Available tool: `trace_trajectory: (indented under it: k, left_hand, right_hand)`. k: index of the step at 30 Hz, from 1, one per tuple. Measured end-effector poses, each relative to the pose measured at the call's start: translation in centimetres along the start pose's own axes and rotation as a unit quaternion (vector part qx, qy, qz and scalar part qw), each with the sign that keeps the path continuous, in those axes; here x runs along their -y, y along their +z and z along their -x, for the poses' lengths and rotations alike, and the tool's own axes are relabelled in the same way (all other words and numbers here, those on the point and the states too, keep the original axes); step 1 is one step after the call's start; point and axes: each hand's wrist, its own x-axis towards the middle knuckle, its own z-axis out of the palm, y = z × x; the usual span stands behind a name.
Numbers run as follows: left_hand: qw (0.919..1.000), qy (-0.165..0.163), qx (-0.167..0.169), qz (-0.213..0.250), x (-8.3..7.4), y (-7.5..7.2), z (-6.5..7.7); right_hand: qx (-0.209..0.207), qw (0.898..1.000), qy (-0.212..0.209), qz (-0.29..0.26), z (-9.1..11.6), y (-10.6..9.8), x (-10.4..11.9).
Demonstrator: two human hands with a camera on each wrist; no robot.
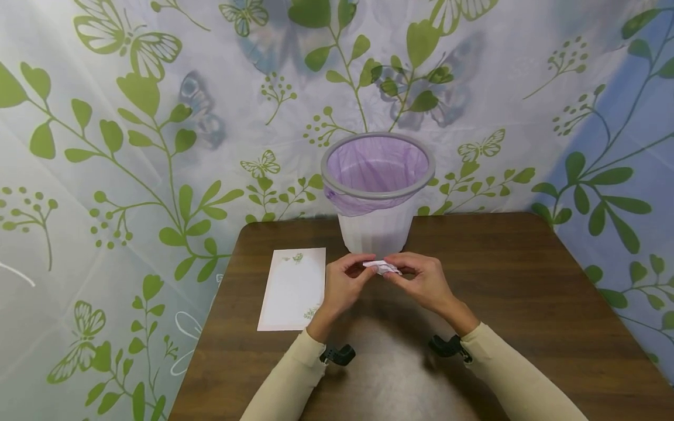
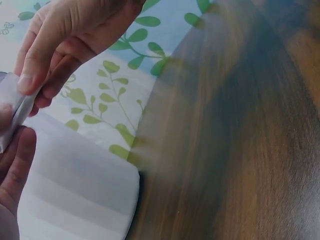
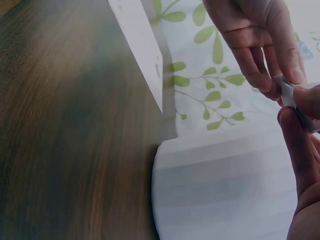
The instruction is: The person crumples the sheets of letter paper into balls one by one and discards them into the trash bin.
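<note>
A small folded or crumpled piece of white paper [image 1: 382, 267] is held between both hands, just in front of the bin. My left hand [image 1: 344, 283] pinches its left end with thumb and fingertips. At the other end, my right hand [image 1: 423, 280] pinches it the same way. Up close in the left wrist view, the paper [image 2: 15, 102] is a thick, narrow wad with the thumbs pressed on it. The right wrist view has its creased edge [image 3: 288, 93] between the fingers of both hands.
A white ribbed bin [image 1: 376, 231] with a grey rim and purple liner stands at the table's back edge. Left of the hands, a bordered sheet of paper [image 1: 292, 289] lies flat on the brown wooden table [image 1: 505, 275]. A leaf-and-butterfly patterned curtain [image 1: 210, 158] hangs behind.
</note>
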Motion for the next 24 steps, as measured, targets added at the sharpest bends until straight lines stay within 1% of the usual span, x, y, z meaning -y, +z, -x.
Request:
trace_trajectory:
  k: [2,5,8,11,17,21,24]
  left_hand:
    - [0.9999,0.015,0.005,-0.003,0.01,-0.10,-0.02]
    - [0.9992,0.033,0.012,-0.021,0.09,-0.19,0.00]
    - [0.9986,0.035,0.016,-0.036,0.07,-0.21,0.03]
    - [0.9985,0.034,0.017,-0.039,0.07,-0.21,0.07]
    - [0.9983,0.047,0.005,-0.034,0.04,-0.22,-0.03]
    - [0.9975,0.058,-0.009,-0.040,-0.03,-0.31,-0.24]
    - [0.9974,0.060,-0.012,-0.039,-0.18,-0.50,-0.40]
  right_hand:
    - [0.001,1.000,-0.002,0.001,0.01,0.02,0.10]
    - [0.002,1.000,0.004,0.003,0.12,0.05,0.16]
    - [0.004,1.000,0.021,0.004,0.26,0.09,0.21]
    - [0.006,0.999,0.037,0.008,0.27,0.16,0.28]
    - [0.010,0.999,0.052,0.003,-0.13,0.33,0.45]
    - [0.008,0.998,0.054,-0.011,-0.40,0.37,0.41]
    - [0.008,0.999,0.051,-0.016,-0.54,0.26,0.38]
